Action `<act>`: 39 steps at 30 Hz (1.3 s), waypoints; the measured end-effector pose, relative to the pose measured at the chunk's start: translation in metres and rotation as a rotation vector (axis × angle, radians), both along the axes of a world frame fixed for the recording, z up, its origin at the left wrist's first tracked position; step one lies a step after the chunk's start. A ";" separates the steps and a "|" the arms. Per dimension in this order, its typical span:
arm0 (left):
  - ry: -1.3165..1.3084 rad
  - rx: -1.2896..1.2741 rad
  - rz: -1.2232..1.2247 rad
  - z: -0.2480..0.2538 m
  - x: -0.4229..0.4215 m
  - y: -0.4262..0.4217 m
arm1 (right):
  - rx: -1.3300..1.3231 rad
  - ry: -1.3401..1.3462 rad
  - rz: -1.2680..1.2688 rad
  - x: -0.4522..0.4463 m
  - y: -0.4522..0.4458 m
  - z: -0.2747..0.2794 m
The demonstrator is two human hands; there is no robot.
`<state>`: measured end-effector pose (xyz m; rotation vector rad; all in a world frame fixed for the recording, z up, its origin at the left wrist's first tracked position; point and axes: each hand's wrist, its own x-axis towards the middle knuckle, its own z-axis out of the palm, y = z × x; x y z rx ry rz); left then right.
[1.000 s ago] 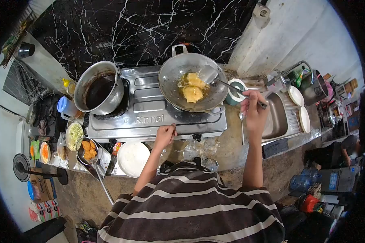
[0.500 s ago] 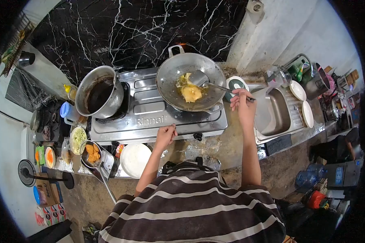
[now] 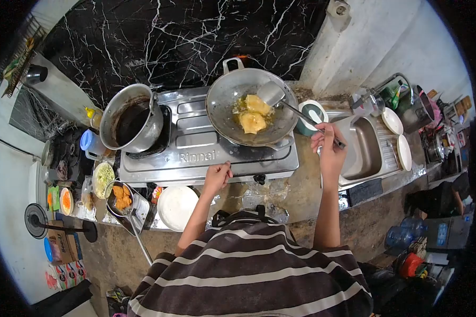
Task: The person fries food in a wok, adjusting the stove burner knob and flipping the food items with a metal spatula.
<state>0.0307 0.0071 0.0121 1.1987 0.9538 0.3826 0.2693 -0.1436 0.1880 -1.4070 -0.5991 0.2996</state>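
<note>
My right hand (image 3: 329, 145) is wrapped round the dark handle of a metal spatula (image 3: 271, 94). Its blade is inside the wok (image 3: 220, 108), just above and right of the food. Two yellow pieces of frying food, a front piece (image 3: 253, 122) and a rear piece (image 3: 257, 104), sit in bubbling oil at the wok's bottom. The wok stands on the right side of the gas stove (image 3: 195, 156). Near the stove's front edge is my left hand (image 3: 217, 177), curled closed with nothing visible in it.
Left on the stove stands a big pot (image 3: 156, 124). In front are a white plate (image 3: 177, 208) and a strainer (image 3: 135, 232) holding browned fritters (image 3: 122, 197). A bowl of chopped greens (image 3: 103, 179) sits farther left. To the right are a green-white bowl (image 3: 304, 128) and the sink (image 3: 366, 148).
The spatula blade has lifted up and right, off the food, as my right hand moved slightly right and down. The rear piece now shows apart, unfolded. My left hand stays put.
</note>
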 end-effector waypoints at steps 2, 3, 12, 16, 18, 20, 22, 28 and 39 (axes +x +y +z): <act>0.008 -0.001 0.003 0.000 0.000 0.000 | -0.021 0.005 -0.009 -0.005 -0.006 0.003; 0.010 -0.002 0.003 0.000 0.001 0.000 | -0.041 0.008 -0.015 -0.007 -0.009 0.003; -0.015 0.031 0.002 -0.002 0.002 0.001 | -0.065 0.060 0.089 -0.014 -0.027 -0.014; -0.004 0.012 0.001 -0.001 0.000 -0.002 | -0.085 0.032 0.103 -0.019 -0.029 -0.011; -0.010 0.015 0.004 0.000 0.002 -0.002 | -0.073 0.010 0.088 -0.019 -0.029 -0.010; 0.010 0.014 0.019 0.001 0.002 -0.002 | -0.074 -0.009 0.086 -0.021 -0.029 -0.007; 0.018 0.019 0.012 0.000 0.002 -0.002 | -0.076 -0.026 0.082 -0.023 -0.030 -0.006; 0.011 -0.007 0.011 -0.004 0.001 -0.001 | -0.183 -0.269 0.069 -0.030 -0.029 0.005; 0.027 0.044 0.003 0.002 0.002 -0.003 | -0.327 -0.504 0.104 -0.042 -0.030 0.018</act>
